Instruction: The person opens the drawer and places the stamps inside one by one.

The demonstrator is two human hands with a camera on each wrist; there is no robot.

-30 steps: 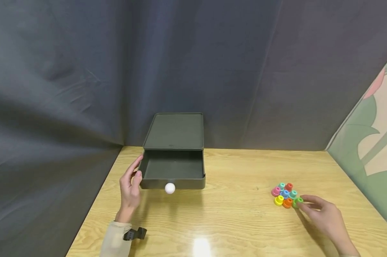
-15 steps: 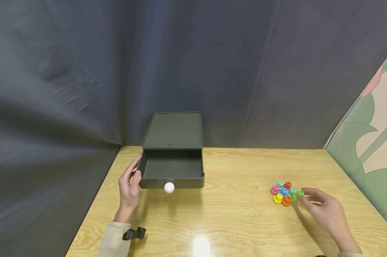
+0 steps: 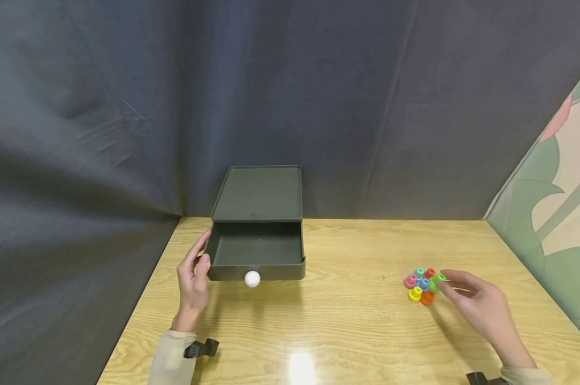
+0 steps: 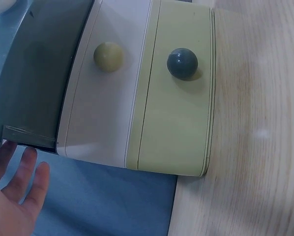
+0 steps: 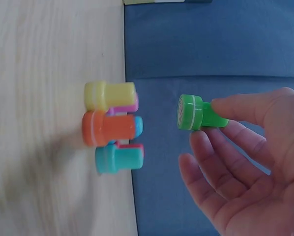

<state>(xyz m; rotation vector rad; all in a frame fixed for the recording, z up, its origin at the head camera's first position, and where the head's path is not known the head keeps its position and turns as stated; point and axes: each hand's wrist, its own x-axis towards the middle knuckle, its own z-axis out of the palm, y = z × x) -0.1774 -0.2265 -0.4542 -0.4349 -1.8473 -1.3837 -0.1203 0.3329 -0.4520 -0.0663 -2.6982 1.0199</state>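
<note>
Right hand [image 3: 482, 305] first: I've got the green stamp [image 5: 190, 113] pinched by its narrow stem. Makes sense to me, since the stem is the skinny bit and that way nothing of mine touches the flat underside. It's up off the worktop [image 3: 343, 299], base down, right by the others. The yellow stamp [image 5: 107, 96], orange stamp [image 5: 110, 129] and teal stamp [image 5: 118, 160] stand in a tight bunch with the pink stamp [image 3: 410, 282], red stamp [image 3: 429, 273] and blue stamp [image 3: 422, 284], all stems up, so I'd say each is easy to grab from above.

Well apart from those, my left hand [image 3: 193, 283] lies along the side of the top drawer [image 3: 275, 272], fingers loosely stretched and not wrapped round anything. Can't honestly tell whether I'm pressing or just touching; steadying it is my guess. That drawer is pulled out, white knob [image 3: 252, 278] facing me. The white drawer [image 4: 112, 113] and pale green drawer [image 4: 174, 118] underneath are pushed in, which probably leaves the top one easier to reach into.
</note>
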